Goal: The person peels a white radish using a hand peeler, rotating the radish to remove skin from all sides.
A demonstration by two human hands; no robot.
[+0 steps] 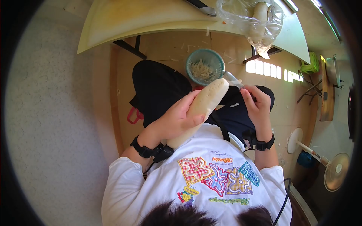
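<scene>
My left hand (174, 119) is wrapped around a long white peeled radish (205, 103), which slants from my chest up toward the right. My right hand (256, 106) grips a metal peeler (233, 80), whose blade touches the radish's far tip. Below the tip, on the floor, sits a teal strainer basket (218, 60) holding white shavings (201, 69). Both wrists wear black bands.
A pale table (143, 19) runs along the top, with a clear plastic bag of white radishes (260, 22) and a knife (203, 7) on it. A red handle (132, 116) lies by my left leg. A standing fan (332, 169) lies at the right.
</scene>
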